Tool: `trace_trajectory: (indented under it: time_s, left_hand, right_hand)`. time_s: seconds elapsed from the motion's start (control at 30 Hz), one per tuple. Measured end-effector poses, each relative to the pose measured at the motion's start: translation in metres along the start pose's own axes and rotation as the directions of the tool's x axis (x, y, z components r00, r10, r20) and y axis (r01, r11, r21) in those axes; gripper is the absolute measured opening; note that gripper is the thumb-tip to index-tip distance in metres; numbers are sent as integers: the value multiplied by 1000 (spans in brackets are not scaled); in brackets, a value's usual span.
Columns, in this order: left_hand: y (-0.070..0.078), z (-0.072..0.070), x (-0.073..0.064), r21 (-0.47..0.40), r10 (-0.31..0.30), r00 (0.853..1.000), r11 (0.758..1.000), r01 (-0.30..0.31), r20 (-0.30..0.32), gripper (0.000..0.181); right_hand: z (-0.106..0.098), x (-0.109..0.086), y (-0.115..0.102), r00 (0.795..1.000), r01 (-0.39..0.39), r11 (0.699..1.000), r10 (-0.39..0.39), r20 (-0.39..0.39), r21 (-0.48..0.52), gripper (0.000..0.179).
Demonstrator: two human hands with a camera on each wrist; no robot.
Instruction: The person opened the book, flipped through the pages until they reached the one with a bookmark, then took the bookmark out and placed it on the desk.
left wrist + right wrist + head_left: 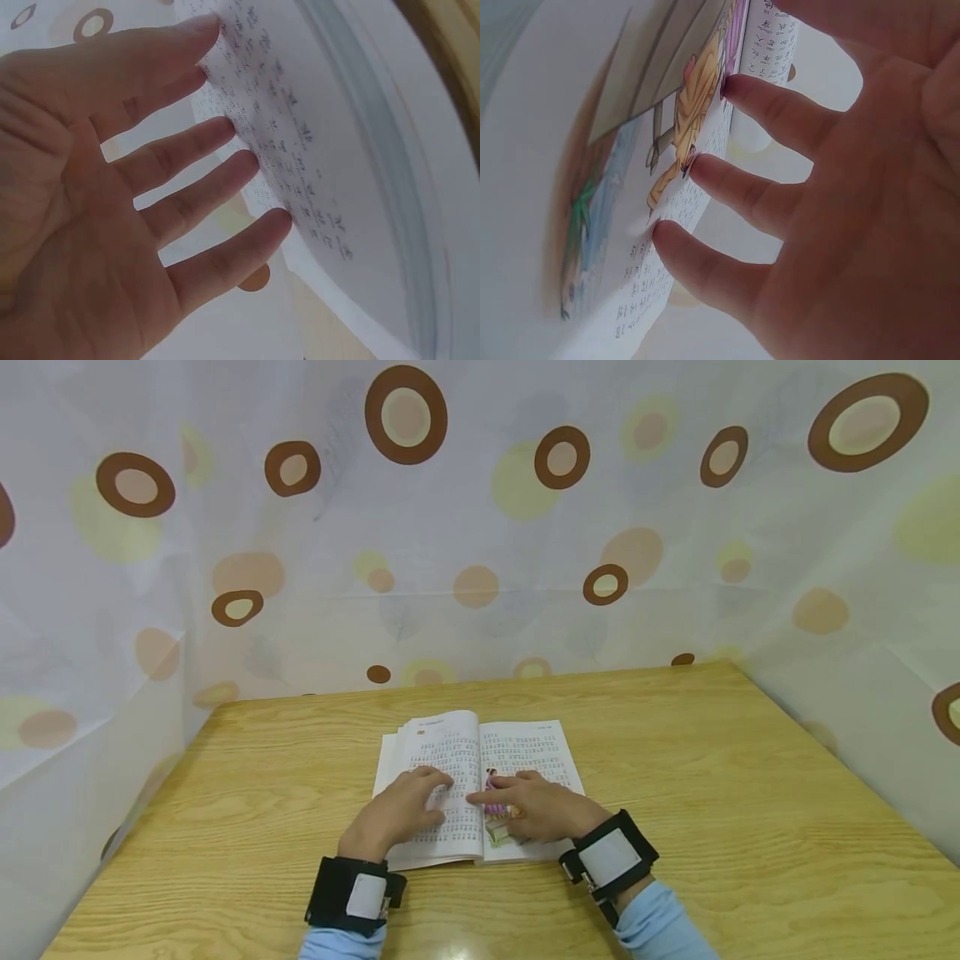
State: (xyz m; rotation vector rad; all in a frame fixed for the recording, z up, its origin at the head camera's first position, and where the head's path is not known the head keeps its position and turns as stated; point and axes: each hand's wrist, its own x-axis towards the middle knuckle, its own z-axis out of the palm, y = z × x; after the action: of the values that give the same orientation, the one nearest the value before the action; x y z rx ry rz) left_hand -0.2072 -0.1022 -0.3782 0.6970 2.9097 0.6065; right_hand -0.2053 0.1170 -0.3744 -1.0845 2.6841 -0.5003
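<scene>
An open book (450,743) with printed text lies on the wooden table, its right page showing a coloured picture (497,802). My left hand (401,810) rests on the left page with fingers spread; in the left wrist view its fingertips (276,221) meet the printed lines. My right hand (551,808) lies over the right page, its index finger reaching left to the fold. In the right wrist view, spread fingertips (667,234) touch the page around the illustration (694,97). Neither hand grips anything.
The light wood table (712,793) extends on both sides of the book. Behind and beside it hangs a pale cloth (465,527) with brown and yellow circles. Each wrist wears a black strap (611,856) with a white patch, above light blue sleeves (663,927).
</scene>
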Motion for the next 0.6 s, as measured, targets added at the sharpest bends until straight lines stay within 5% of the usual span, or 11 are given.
trace_trajectory:
  time_s: [0.17,0.3,0.47,0.6]
  left_hand:
    - [1,0,0,-17,-9,1000,1000,9,18,43]
    - [2,-1,-1,-29,-10,1000,1000,11,24,44]
    - [3,-3,-2,-24,-17,999,1000,18,27,44]
    - [3,-3,-2,-21,-19,999,1000,19,27,44]
  right_hand:
    - [-1,-3,5,991,-137,990,137,-9,-31,55]
    - [-4,-11,19,964,-264,962,261,-48,-75,55]
    - [-11,-26,40,920,-384,923,383,-86,8,53]
    - [-15,-34,53,908,-405,912,410,-89,69,52]
